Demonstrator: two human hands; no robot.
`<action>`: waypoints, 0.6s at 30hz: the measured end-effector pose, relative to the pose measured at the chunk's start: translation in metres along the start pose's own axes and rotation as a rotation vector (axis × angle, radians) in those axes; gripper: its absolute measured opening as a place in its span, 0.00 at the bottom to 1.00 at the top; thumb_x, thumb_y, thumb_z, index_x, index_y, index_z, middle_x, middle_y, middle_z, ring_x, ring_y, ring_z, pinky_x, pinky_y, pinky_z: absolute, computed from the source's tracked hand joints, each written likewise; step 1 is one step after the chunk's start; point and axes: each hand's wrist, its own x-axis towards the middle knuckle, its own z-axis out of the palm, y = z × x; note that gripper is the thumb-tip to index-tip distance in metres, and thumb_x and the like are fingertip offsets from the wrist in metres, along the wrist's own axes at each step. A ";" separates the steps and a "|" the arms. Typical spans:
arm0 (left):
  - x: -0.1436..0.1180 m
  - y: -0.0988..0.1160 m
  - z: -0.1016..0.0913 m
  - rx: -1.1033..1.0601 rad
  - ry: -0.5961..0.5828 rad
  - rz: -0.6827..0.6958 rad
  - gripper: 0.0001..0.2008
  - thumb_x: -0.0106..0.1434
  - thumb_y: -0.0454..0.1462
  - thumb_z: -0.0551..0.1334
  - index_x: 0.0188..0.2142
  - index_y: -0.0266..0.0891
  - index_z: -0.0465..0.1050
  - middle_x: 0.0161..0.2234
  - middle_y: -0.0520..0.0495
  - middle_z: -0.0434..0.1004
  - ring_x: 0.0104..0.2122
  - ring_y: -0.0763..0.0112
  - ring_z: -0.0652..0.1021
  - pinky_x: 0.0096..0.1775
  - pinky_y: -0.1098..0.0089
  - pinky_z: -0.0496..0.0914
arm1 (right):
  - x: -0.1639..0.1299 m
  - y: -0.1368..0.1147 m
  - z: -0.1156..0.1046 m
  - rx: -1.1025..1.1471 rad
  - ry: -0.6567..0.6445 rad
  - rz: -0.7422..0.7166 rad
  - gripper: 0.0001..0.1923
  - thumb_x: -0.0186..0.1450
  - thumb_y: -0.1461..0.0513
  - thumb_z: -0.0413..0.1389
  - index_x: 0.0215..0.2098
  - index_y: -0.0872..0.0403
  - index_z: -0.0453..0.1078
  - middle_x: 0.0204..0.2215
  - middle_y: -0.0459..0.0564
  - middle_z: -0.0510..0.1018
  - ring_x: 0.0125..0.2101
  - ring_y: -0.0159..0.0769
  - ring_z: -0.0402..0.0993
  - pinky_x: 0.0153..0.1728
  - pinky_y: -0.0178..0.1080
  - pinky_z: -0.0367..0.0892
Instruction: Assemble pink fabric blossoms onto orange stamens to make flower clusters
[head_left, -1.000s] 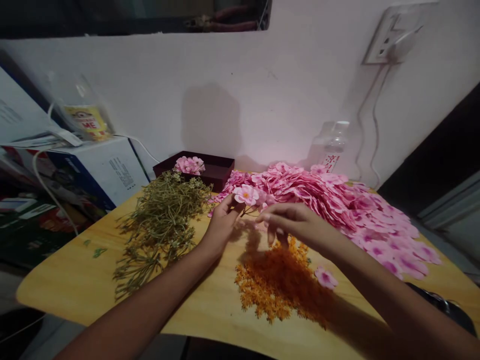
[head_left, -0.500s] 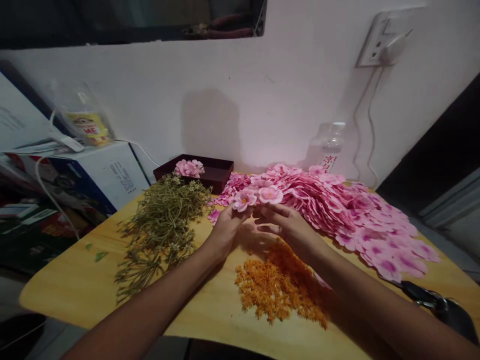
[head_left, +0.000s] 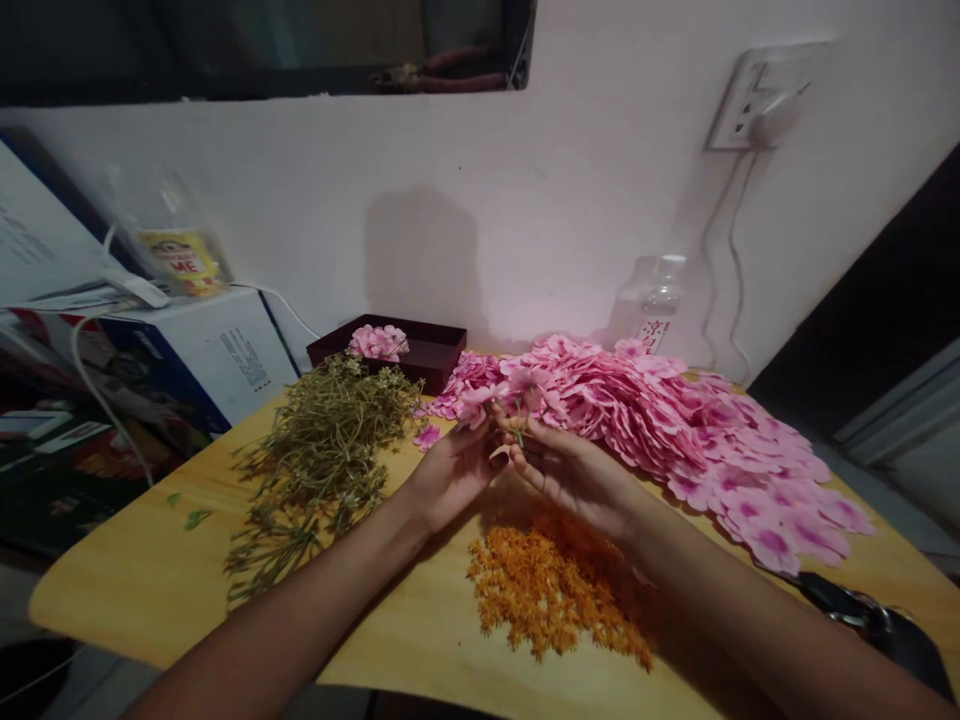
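Note:
My left hand [head_left: 454, 472] and my right hand [head_left: 574, 472] meet over the middle of the table, both closed around a pink artificial flower sprig [head_left: 531, 390]. Its blossoms tilt away from me, so a thin green stem shows between my fingertips. Just behind my hands spreads a large heap of flat pink fabric petals [head_left: 630, 400]. Closer to me lies a pile of small orange stamen pieces [head_left: 551, 585]. Left of my left hand sits a tangle of green plastic stems [head_left: 330, 430].
A dark red tray [head_left: 442, 372] holding a bunch of pink flowers [head_left: 379, 342] stands at the back. Behind the petals is a clear bottle [head_left: 661, 305]. Keys with a black fob [head_left: 900, 640] lie at the right edge. Boxes [head_left: 240, 350] are stacked left of the wooden table [head_left: 135, 580].
The sprig has been tipped over: its blossoms faced me before, and now their backs and stem show. My right hand has turned, its palm side now more visible.

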 end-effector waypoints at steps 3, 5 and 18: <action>-0.002 -0.002 0.000 0.075 -0.043 0.042 0.07 0.51 0.34 0.70 0.29 0.35 0.75 0.27 0.52 0.75 0.27 0.76 0.74 0.36 0.74 0.68 | -0.001 0.006 -0.002 -0.045 -0.016 -0.030 0.10 0.57 0.66 0.62 0.38 0.59 0.74 0.35 0.51 0.79 0.33 0.28 0.76 0.38 0.30 0.72; -0.003 -0.005 -0.001 0.186 -0.060 0.088 0.10 0.47 0.36 0.72 0.28 0.35 0.75 0.27 0.51 0.76 0.29 0.74 0.75 0.38 0.73 0.68 | 0.000 0.011 -0.004 -0.112 -0.057 -0.053 0.12 0.55 0.67 0.63 0.38 0.57 0.73 0.35 0.49 0.79 0.31 0.27 0.75 0.36 0.30 0.71; 0.032 -0.024 -0.008 0.698 -0.185 0.223 0.29 0.32 0.44 0.76 0.35 0.35 0.77 0.36 0.41 0.79 0.40 0.55 0.76 0.47 0.58 0.67 | -0.020 0.007 0.003 -0.445 -0.005 -0.435 0.26 0.44 0.51 0.66 0.39 0.52 0.71 0.31 0.50 0.75 0.35 0.41 0.72 0.38 0.43 0.67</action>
